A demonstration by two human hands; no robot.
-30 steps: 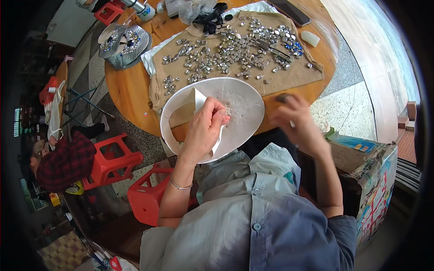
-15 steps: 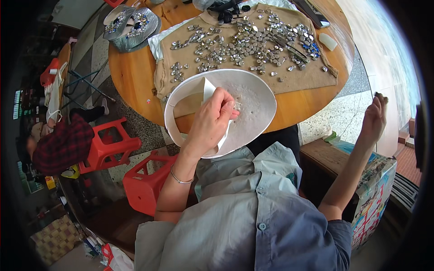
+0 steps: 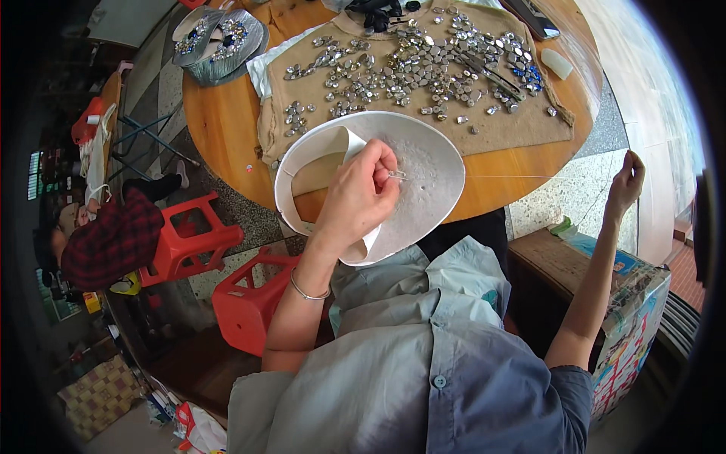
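A white sun visor [image 3: 431, 197] is turned underside up over the near table edge, with stitching across its brim. My left hand [image 3: 359, 189] reaches in over its band and is closed on it, fingertips pinched at the stitching. Out to the right, my right hand [image 3: 626, 181] is raised with its fingers pressed together. A thin thread [image 3: 514, 177] runs taut from the brim toward it; whether a needle is in those fingers cannot be seen. Beyond the visor, many silvery gems [image 3: 423, 72] lie on a tan cloth [image 3: 522, 132].
On the round wooden table [image 3: 219, 144] stand gem-covered silver visors [image 3: 242, 57]. Long-handled snips [image 3: 491, 77], blue gems [image 3: 527, 76], a whitish block [image 3: 556, 63] and a phone [image 3: 538, 21] lie right. Red stools [image 3: 253, 303] and a person in plaid [image 3: 113, 242] are left.
My right hand has swung slightly downward at the right, and the thread now shows stretched from the brim. My left hand stays at the visor, its fingers shifted slightly.
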